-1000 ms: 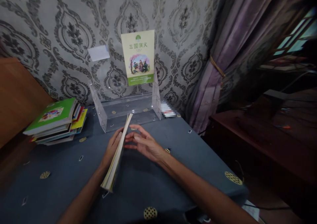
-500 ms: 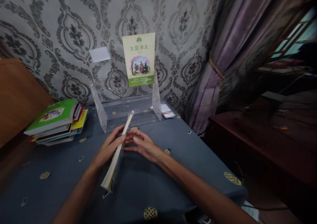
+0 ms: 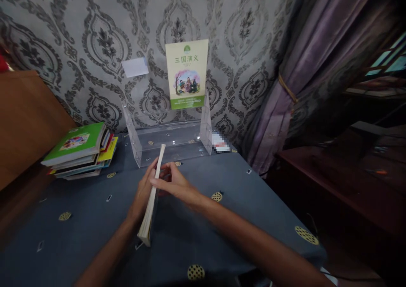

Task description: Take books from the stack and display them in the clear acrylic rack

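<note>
Head view: slim book (image 3: 152, 200), cream page edges (image 3: 161, 157) uppermost; right fingers (image 3: 169, 167) pinching it, left fingers (image 3: 151, 171) alongside, grip unclear

The left hand (image 3: 144, 190) and right hand (image 3: 178, 186) hold a book (image 3: 152, 199) on edge between them; a clear rack (image 3: 171, 140) stands beyond.

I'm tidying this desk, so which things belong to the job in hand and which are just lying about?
In hand:
- thin book, page edges facing up
- left hand, along its left side
- right hand, thumb over the page edges

Around, untouched:
- stack of books
- clear plastic rack, possibly involved
- 三国演义 book
- white card
</note>
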Demonstrator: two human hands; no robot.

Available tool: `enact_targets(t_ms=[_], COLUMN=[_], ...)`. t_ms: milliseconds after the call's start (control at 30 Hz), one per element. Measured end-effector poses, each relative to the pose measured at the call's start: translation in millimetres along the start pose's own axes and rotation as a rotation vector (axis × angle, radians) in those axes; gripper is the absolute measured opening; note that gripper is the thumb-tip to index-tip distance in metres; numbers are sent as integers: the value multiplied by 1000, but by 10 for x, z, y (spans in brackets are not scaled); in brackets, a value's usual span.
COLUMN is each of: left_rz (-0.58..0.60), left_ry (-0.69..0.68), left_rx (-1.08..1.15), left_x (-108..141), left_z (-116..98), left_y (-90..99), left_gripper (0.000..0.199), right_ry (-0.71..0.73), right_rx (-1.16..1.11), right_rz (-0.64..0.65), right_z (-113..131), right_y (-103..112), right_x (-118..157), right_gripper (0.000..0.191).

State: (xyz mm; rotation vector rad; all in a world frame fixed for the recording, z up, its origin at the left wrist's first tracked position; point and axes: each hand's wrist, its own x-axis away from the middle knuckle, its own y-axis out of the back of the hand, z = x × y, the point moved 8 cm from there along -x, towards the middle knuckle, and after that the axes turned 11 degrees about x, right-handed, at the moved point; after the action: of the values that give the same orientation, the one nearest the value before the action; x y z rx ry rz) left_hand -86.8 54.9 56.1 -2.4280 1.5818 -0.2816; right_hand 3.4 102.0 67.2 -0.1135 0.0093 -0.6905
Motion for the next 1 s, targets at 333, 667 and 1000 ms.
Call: enact_targets(t_ms=[333,667,1000], left_rz=[-154,-102,-61], left_ry=[-200,-105,-114], left_rx=[-129,93,29], left_x=[17,-92,-180], left_z=[-134,-17,70], left_y=[525,765,826], left_gripper=[56,62,72], right_ry=[-134,-137,-104], right_rx=[-111,-215,-272], right_rz=[125,163,158], right_z=[-27,-320,-401], right_y=[-401,-547,-453], right_x=[-169,-259,-178], right_gripper=[61,55,50])
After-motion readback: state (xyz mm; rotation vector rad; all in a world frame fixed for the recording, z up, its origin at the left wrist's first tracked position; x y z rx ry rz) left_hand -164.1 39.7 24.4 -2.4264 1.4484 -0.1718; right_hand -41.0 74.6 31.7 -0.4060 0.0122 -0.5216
